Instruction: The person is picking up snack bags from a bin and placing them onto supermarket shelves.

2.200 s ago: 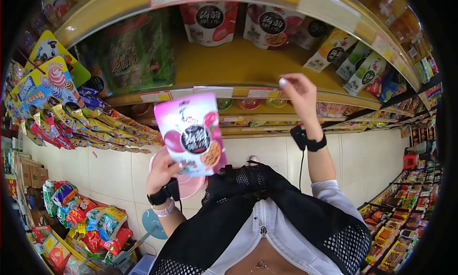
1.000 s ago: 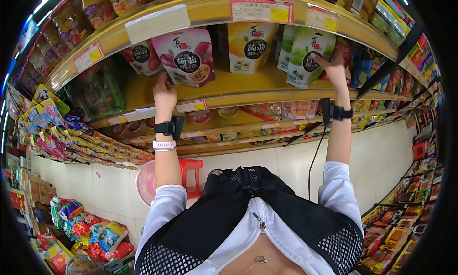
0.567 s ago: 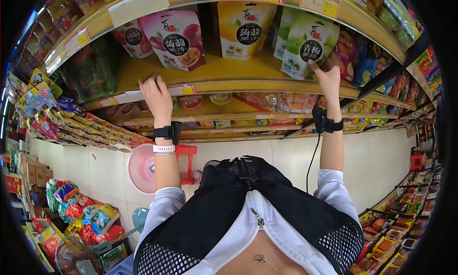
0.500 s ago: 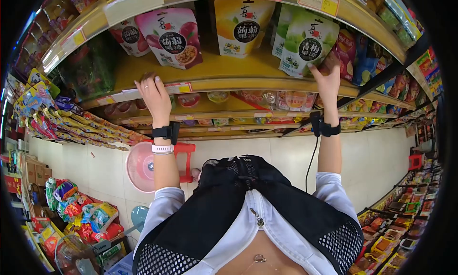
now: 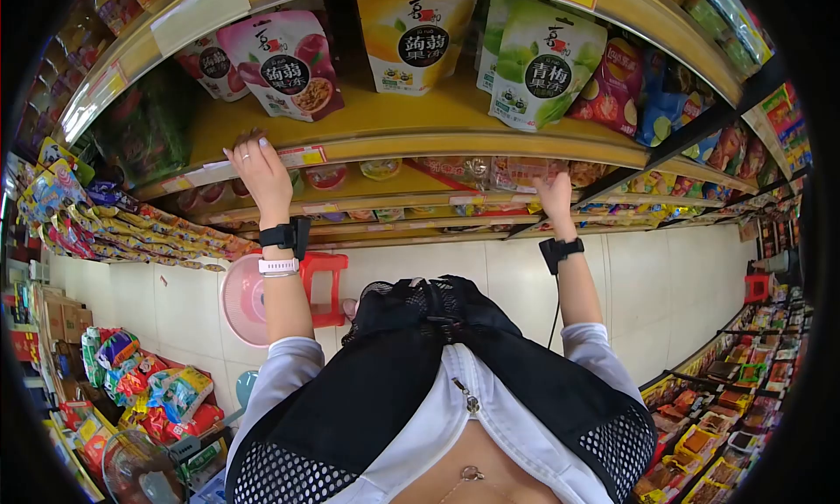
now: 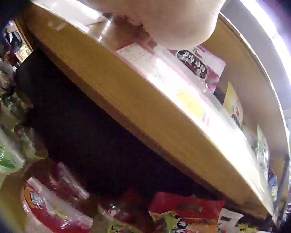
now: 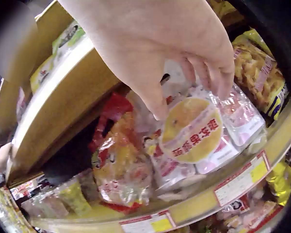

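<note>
My left hand point(image 5: 262, 178) rests on the front edge of the upper shelf point(image 5: 385, 151), fingers over the lip. Just behind its fingertips stands a pink-and-white konjac jelly pouch point(image 5: 284, 71). A yellow konjac jelly pouch point(image 5: 418, 42) and a green plum jelly pouch point(image 5: 547, 71) stand farther right. My right hand point(image 5: 555, 196) reaches into the shelf below. In the right wrist view, its thumb and fingers are spread over the top of a clear plastic pack point(image 7: 191, 133) with a round orange label and pink-and-white contents. The fingers touch the pack's top.
A red-and-orange bag point(image 7: 121, 170) lies left of the clear pack, and a yellow snack bag point(image 7: 262, 73) is at its right. Hanging snack strips point(image 5: 131, 228) crowd the left. A pink basin point(image 5: 245, 298) and a red stool point(image 5: 325, 285) stand on the floor.
The pink-and-white pouch went from my left hand onto the shelf; that hand then moved to the shelf edge. My right hand left the green pouch and dropped to the lower shelf.
</note>
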A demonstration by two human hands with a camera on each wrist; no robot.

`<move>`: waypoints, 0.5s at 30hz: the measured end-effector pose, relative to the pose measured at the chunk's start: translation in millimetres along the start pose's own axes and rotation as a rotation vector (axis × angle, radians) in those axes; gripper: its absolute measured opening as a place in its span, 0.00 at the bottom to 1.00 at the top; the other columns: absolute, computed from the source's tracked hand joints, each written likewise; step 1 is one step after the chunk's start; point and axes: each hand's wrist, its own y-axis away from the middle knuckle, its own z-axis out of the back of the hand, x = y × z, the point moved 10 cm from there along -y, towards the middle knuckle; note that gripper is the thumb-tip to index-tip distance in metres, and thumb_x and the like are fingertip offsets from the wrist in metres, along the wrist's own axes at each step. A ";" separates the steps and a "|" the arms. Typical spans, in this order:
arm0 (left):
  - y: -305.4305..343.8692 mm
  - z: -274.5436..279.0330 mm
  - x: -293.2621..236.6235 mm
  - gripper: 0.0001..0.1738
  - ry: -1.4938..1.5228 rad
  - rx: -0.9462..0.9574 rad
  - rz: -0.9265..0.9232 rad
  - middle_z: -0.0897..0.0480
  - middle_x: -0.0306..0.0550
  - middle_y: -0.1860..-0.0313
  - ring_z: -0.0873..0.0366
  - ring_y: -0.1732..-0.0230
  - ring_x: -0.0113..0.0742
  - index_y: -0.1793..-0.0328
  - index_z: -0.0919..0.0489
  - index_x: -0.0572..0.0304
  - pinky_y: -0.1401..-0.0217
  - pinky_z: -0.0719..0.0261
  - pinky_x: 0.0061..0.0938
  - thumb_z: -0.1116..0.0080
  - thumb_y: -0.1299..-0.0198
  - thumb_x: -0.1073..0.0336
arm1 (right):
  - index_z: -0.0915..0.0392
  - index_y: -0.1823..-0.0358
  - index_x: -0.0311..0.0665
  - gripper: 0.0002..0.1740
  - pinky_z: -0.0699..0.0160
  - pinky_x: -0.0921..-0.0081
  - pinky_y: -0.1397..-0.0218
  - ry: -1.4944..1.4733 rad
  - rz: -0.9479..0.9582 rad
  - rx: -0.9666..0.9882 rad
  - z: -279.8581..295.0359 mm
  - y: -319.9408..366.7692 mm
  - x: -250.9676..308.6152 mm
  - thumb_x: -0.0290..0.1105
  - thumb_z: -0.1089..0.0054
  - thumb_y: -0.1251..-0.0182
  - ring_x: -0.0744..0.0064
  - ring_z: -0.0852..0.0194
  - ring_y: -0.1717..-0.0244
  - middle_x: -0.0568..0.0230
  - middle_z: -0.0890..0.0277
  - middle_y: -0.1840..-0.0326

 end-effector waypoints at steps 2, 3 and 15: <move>3.5 8.0 -1.8 0.14 0.230 -0.014 0.061 0.30 0.56 0.50 0.40 0.41 0.52 0.51 0.30 0.66 0.33 0.53 0.48 0.57 0.40 0.67 | 0.31 0.59 0.32 0.22 0.33 0.57 0.57 -0.003 -0.069 0.012 -13.2 -18.4 -41.4 0.34 0.36 0.54 0.45 0.33 0.58 0.47 0.29 0.61; 9.8 12.3 -7.2 0.14 0.229 -0.014 0.061 0.30 0.56 0.50 0.40 0.41 0.52 0.51 0.30 0.66 0.33 0.53 0.48 0.57 0.40 0.67 | 0.31 0.59 0.31 0.22 0.34 0.55 0.55 -0.006 -0.139 0.023 -19.8 -28.3 -64.8 0.36 0.37 0.54 0.43 0.34 0.55 0.44 0.30 0.59; 257.3 34.8 119.8 0.14 0.263 0.346 0.784 0.27 0.54 0.55 0.30 0.52 0.45 0.52 0.30 0.66 0.47 0.35 0.35 0.51 0.45 0.72 | 0.27 0.52 0.37 0.22 0.40 0.59 0.43 0.685 0.015 0.278 -53.4 -79.1 -148.2 0.45 0.55 0.39 0.52 0.35 0.46 0.50 0.29 0.49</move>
